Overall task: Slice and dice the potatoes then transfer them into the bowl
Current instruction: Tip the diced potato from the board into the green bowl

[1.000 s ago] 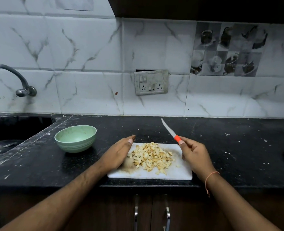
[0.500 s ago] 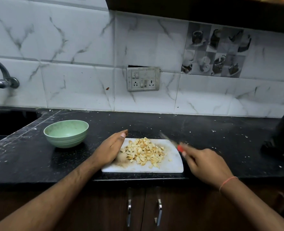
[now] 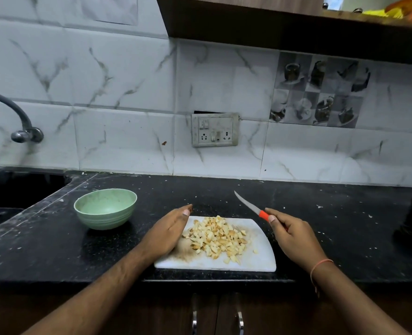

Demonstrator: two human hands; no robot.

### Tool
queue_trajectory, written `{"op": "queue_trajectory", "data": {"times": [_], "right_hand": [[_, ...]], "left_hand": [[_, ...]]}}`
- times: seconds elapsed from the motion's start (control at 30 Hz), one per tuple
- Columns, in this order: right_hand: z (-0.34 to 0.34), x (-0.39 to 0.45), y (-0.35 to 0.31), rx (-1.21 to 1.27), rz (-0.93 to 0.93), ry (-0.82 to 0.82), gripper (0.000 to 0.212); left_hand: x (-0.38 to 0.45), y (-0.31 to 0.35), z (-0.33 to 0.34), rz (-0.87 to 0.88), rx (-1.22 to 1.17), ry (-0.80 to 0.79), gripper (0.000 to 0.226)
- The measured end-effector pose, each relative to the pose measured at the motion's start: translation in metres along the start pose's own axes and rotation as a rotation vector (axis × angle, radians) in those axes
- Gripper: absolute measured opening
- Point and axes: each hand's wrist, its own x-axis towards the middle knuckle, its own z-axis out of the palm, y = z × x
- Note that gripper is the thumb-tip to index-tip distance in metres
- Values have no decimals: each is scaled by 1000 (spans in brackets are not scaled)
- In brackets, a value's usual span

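potato cubes [image 3: 216,238]: all diced, heaped mid-board, a couple of strays toward the near right corner; looks like cutting is done and only the move to the bowl is left
cutting board [image 3: 260,261]: white, flat on the counter right at the front edge, brownish smear on its left side
bowl [image 3: 106,208]: green, empty as far as can be seen, sitting off to the left of the board, apart from it, close to the sink
left hand [image 3: 166,232]: fingers straight and together, standing on edge against the left side of the pile like a little wall; holding nothing, just touching or nearly touching the cubes
right hand [image 3: 293,238]: curled around the orange handle, thumb up near the blade end, hovering off the board's right edge
knife [image 3: 251,206]: blade pointing up and away over the counter, not touching the potato
counter [image 3: 333,213]: black, speckled with white bits
what could go wrong: bowl isn't next to the board, so scraping or scooping from here probably drops cubes on the counter or off the front edge; tipping the board one-handed could dump the whole heap; knife held in the air while the other hand works nearby, easy to nick a finger
sink [image 3: 11,197]: far left, tap above it
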Motion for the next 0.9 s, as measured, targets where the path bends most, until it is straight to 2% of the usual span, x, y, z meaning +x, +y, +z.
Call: {"op": "queue_trajectory", "data": {"times": [0.13, 0.27, 0.43, 0.7, 0.9], "right_hand": [[11, 4, 13, 68, 41, -76, 28], [17, 16, 24, 57, 49, -108, 30], [23, 30, 27, 64, 44, -137, 33], [22, 28, 31, 90, 104, -120, 29], [23, 21, 25, -312, 116, -81, 31]], "left_hand": [[-1, 4, 0, -53, 37, -3, 63], [2, 3, 0, -97, 46, -39, 86], [3, 3, 0, -103, 35, -56, 96], [5, 0, 1, -112, 66, -55, 92], [3, 4, 0, -121, 63, -55, 95]]}}
